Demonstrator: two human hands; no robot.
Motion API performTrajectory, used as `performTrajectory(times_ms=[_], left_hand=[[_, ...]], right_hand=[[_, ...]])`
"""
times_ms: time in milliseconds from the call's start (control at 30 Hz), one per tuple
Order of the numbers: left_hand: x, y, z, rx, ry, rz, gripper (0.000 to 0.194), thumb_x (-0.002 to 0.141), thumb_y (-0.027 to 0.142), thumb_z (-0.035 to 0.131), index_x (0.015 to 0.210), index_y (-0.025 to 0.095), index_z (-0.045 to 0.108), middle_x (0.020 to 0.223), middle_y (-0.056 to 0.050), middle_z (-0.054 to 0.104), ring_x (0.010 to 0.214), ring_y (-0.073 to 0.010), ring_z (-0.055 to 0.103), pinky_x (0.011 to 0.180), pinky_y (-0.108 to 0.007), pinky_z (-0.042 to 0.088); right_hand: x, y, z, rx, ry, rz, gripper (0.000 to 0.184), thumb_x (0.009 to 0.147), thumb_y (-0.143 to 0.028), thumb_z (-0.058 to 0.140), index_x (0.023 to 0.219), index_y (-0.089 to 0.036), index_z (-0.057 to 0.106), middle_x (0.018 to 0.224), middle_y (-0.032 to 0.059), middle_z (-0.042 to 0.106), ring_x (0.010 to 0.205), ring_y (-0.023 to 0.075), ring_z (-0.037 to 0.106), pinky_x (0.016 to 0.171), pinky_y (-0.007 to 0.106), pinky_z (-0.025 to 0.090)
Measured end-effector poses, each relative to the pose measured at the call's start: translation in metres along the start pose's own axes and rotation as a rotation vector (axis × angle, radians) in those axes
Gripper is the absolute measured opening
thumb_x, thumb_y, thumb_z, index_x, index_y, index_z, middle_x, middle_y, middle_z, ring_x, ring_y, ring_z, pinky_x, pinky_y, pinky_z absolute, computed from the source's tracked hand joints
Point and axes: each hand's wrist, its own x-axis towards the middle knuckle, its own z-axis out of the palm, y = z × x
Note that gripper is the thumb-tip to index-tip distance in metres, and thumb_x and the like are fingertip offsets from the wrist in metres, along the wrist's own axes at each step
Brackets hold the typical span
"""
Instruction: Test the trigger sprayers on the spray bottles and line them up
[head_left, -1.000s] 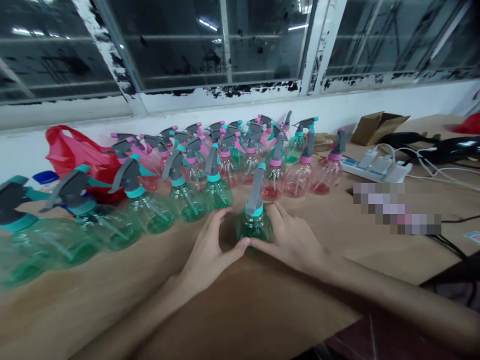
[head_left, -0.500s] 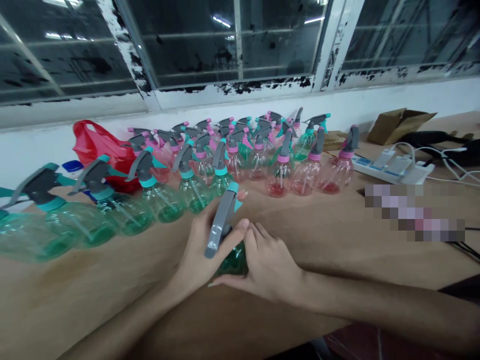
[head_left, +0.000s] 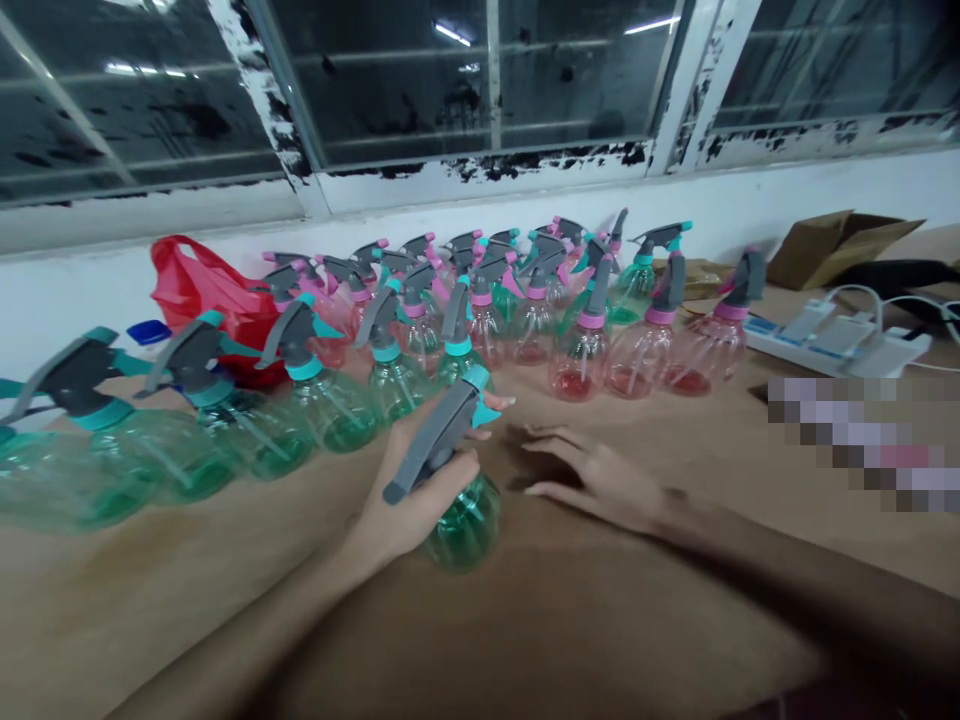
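Observation:
A green see-through spray bottle (head_left: pixel 463 525) with a grey and turquoise trigger head is in front of me. My left hand (head_left: pixel 409 500) is wrapped round its neck, just under the head. To the right of the bottle, my right hand (head_left: pixel 600 475) hovers low over the table with its fingers apart, holding nothing. Behind my left hand a slanting row of green spray bottles (head_left: pixel 341 408) runs off to the left. Pink spray bottles (head_left: pixel 577 370) stand beyond, nearest to my right hand.
More pink and green bottles crowd along the wall. A red plastic bag (head_left: pixel 202 300) sits at the back left. On the right are a white power strip (head_left: pixel 832 345) with cables, an open cardboard box (head_left: pixel 836 250) and a blurred-out item (head_left: pixel 862 440) on the wooden table (head_left: pixel 562 620).
My right hand has let go of the green bottle and moved away to the right, its fingers now spread. The trigger head has turned, while my left hand still grips the neck.

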Motion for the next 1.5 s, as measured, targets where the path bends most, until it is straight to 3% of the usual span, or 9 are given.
performTrajectory(times_ms=[100, 200, 367, 533, 633, 800, 967, 1267, 1500], left_hand=[[0.003, -0.001, 0.000, -0.024, -0.016, 0.011, 0.045, 0.073, 0.015, 0.046, 0.114, 0.029, 0.056, 0.088, 0.000, 0.066, 0.056, -0.0150, 0.057, 0.055, -0.030, 0.047], [0.006, 0.000, -0.001, -0.014, -0.020, 0.063, 0.045, 0.070, 0.016, 0.048, 0.112, 0.030, 0.058, 0.096, 0.000, 0.067, 0.065, -0.0172, 0.061, 0.064, -0.032, 0.051], [0.008, 0.002, -0.002, 0.012, -0.051, 0.014, 0.044, 0.068, 0.019, 0.048, 0.110, 0.029, 0.059, 0.082, 0.000, 0.068, 0.054, -0.0165, 0.059, 0.052, -0.030, 0.050], [0.007, 0.001, -0.002, -0.061, -0.046, 0.047, 0.044, 0.068, 0.015, 0.049, 0.107, 0.030, 0.061, 0.092, -0.001, 0.069, 0.083, -0.0215, 0.065, 0.068, -0.033, 0.053], [0.007, 0.000, -0.001, -0.076, -0.055, 0.026, 0.042, 0.070, 0.015, 0.049, 0.107, 0.031, 0.061, 0.087, 0.000, 0.070, 0.086, -0.0215, 0.064, 0.074, -0.035, 0.053], [0.006, 0.000, 0.000, -0.038, 0.016, -0.002, 0.023, 0.068, 0.021, 0.050, 0.085, 0.027, 0.063, 0.078, -0.001, 0.066, 0.070, -0.0202, 0.063, 0.065, -0.034, 0.053], [0.006, -0.001, 0.000, 0.043, 0.025, 0.007, 0.008, 0.070, 0.025, 0.050, 0.070, 0.025, 0.059, 0.078, -0.001, 0.063, 0.068, -0.0195, 0.059, 0.065, -0.033, 0.051], [0.008, 0.008, -0.006, 0.058, -0.078, 0.084, 0.024, 0.072, 0.017, 0.044, 0.087, 0.027, 0.060, 0.075, 0.001, 0.060, 0.065, -0.0176, 0.057, 0.063, -0.031, 0.048], [0.009, 0.001, -0.001, 0.018, 0.001, 0.046, 0.034, 0.067, 0.016, 0.047, 0.096, 0.027, 0.060, 0.074, 0.001, 0.062, 0.067, -0.0186, 0.061, 0.065, -0.032, 0.050]], right_hand=[[-0.001, 0.022, -0.001, -0.035, 0.053, 0.031, 0.049, 0.086, -0.048, 0.048, 0.130, -0.027, 0.043, 0.135, 0.0048, 0.048, 0.124, 0.0210, 0.044, 0.103, 0.044, 0.037], [0.001, 0.027, 0.002, -0.073, 0.059, 0.025, 0.049, 0.087, -0.047, 0.047, 0.131, -0.026, 0.043, 0.136, 0.0052, 0.047, 0.127, 0.0212, 0.041, 0.104, 0.044, 0.035], [0.004, 0.026, 0.010, -0.116, 0.068, -0.001, 0.047, 0.088, -0.046, 0.045, 0.129, -0.023, 0.047, 0.134, 0.0080, 0.050, 0.127, 0.0238, 0.040, 0.104, 0.048, 0.035], [0.002, 0.029, 0.009, -0.112, 0.047, -0.002, 0.047, 0.088, -0.045, 0.044, 0.130, -0.024, 0.046, 0.136, 0.0066, 0.047, 0.129, 0.0231, 0.037, 0.105, 0.048, 0.034], [0.001, 0.028, 0.007, -0.134, 0.009, 0.005, 0.049, 0.089, -0.046, 0.042, 0.132, -0.022, 0.044, 0.139, 0.0067, 0.044, 0.131, 0.0226, 0.034, 0.107, 0.047, 0.032], [0.001, 0.026, 0.006, -0.167, -0.025, 0.026, 0.051, 0.090, -0.046, 0.040, 0.134, -0.021, 0.041, 0.141, 0.0070, 0.041, 0.132, 0.0216, 0.032, 0.109, 0.045, 0.029], [-0.001, 0.027, 0.007, -0.126, 0.001, 0.012, 0.050, 0.089, -0.045, 0.042, 0.135, -0.024, 0.040, 0.140, 0.0062, 0.043, 0.131, 0.0238, 0.034, 0.107, 0.048, 0.031], [-0.002, 0.030, 0.007, -0.154, -0.019, 0.012, 0.052, 0.090, -0.045, 0.041, 0.136, -0.022, 0.037, 0.141, 0.0064, 0.040, 0.132, 0.0231, 0.032, 0.108, 0.048, 0.030], [-0.004, 0.028, 0.005, -0.148, -0.036, 0.008, 0.051, 0.090, -0.044, 0.040, 0.137, -0.023, 0.036, 0.143, 0.0060, 0.037, 0.133, 0.0235, 0.029, 0.107, 0.048, 0.030]])
